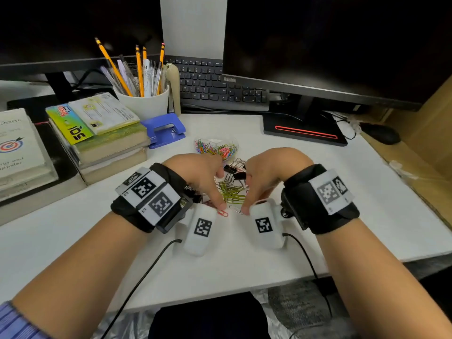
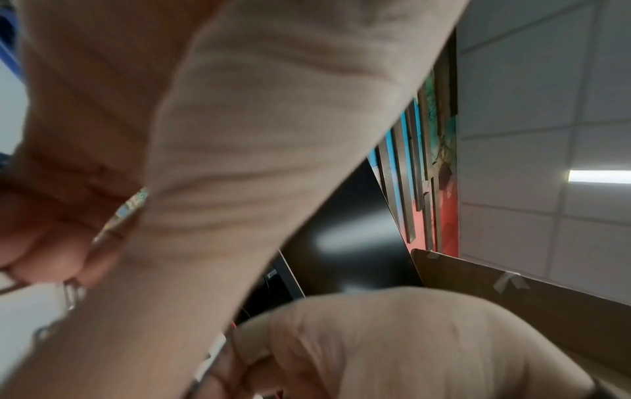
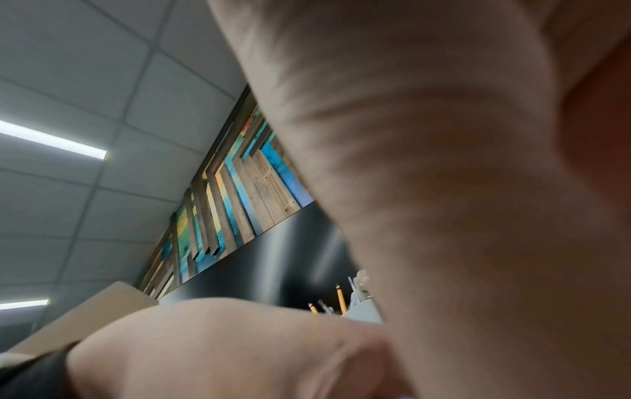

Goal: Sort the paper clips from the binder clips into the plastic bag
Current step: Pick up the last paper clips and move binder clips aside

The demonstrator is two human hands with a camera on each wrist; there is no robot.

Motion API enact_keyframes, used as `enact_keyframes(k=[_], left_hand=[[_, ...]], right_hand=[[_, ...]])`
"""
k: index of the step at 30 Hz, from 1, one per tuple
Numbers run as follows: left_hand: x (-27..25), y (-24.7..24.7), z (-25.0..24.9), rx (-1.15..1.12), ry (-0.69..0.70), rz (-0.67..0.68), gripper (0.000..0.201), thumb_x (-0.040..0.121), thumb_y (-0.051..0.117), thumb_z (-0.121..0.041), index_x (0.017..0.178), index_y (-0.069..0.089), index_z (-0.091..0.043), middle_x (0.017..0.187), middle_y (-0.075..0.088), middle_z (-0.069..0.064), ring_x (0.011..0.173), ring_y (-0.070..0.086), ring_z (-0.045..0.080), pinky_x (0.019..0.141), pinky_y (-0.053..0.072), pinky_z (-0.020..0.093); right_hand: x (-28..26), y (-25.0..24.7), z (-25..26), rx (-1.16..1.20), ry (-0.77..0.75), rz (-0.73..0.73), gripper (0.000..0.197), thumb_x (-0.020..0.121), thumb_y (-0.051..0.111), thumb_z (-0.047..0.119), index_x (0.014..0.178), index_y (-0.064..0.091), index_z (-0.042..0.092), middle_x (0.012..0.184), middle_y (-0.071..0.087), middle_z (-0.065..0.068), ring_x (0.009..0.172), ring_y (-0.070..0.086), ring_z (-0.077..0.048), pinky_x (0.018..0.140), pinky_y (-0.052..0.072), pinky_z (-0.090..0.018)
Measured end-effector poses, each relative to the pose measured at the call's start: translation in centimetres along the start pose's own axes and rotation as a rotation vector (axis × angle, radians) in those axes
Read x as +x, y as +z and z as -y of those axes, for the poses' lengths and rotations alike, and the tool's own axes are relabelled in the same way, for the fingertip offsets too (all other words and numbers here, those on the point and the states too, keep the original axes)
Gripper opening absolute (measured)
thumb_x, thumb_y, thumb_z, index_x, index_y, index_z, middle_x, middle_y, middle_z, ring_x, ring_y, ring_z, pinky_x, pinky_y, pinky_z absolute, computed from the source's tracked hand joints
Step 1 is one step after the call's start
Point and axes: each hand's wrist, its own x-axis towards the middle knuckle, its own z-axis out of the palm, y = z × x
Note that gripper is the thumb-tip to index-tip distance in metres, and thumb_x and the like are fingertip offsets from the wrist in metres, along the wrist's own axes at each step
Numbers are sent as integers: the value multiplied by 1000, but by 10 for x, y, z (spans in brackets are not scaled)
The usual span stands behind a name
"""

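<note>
A mixed pile of paper clips (image 1: 231, 192), mostly yellow-green and silver, lies on the white desk (image 1: 367, 192) with black binder clips (image 1: 230, 169) at its far side. Behind it sits a clear plastic bag (image 1: 216, 148) holding several coloured paper clips. My left hand (image 1: 217, 189) arches over the pile's left side, its thumb tip down beside a red paper clip (image 1: 223, 213). My right hand (image 1: 247, 192) arches over the right side, thumb beside a silver paper clip (image 1: 236, 209). Thumbs stand well apart from fingers. Both wrist views show mainly a blurred thumb (image 2: 239, 162) (image 3: 444, 189).
A blue hole punch (image 1: 164, 129), a stack of books (image 1: 105, 138) and a white mug of pencils (image 1: 143, 101) stand at the left back. Keyboard (image 1: 220, 86), monitor base (image 1: 303, 130) and mouse (image 1: 380, 133) lie behind. A cardboard wall (image 1: 428, 143) borders the right.
</note>
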Motion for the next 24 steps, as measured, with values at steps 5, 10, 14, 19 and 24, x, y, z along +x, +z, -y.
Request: enact_keyframes(k=[5, 10, 14, 19, 24], left_hand=[[4, 2, -1, -21, 76, -81, 55, 63, 83, -35, 105, 62, -7, 101, 65, 7, 90, 60, 23, 77, 48, 31], [9, 0, 4, 12, 90, -191, 33, 62, 82, -34, 80, 68, -11, 72, 62, 1, 69, 56, 19, 63, 47, 29], [11, 2, 5, -4, 102, -217, 34, 61, 80, -31, 83, 70, -6, 83, 71, 10, 75, 66, 24, 69, 56, 36], [13, 3, 5, 31, 118, -251, 31, 68, 75, -26, 86, 64, -4, 84, 65, 8, 78, 60, 22, 69, 51, 33], [13, 3, 8, -64, 142, -229, 12, 69, 72, -15, 79, 66, -18, 77, 62, -3, 83, 66, 23, 73, 54, 31]], right_hand=[[6, 0, 19, 93, -111, -14, 30, 69, 82, 36, 78, 69, 10, 90, 76, -4, 88, 72, -21, 84, 52, -31], [14, -4, 24, 158, -142, -55, 15, 73, 78, 24, 71, 67, 13, 77, 74, -2, 72, 68, -14, 72, 48, -24], [20, -4, 22, 249, -135, -122, 23, 76, 74, 14, 62, 57, 18, 45, 63, 8, 53, 63, -6, 51, 44, -16], [25, -4, 20, 216, -150, -175, 18, 76, 70, 14, 64, 57, 18, 61, 68, 3, 52, 61, -5, 52, 41, -19], [25, -15, 4, 275, -188, -78, 19, 77, 74, 18, 90, 70, 5, 89, 77, -7, 82, 73, -18, 95, 53, -32]])
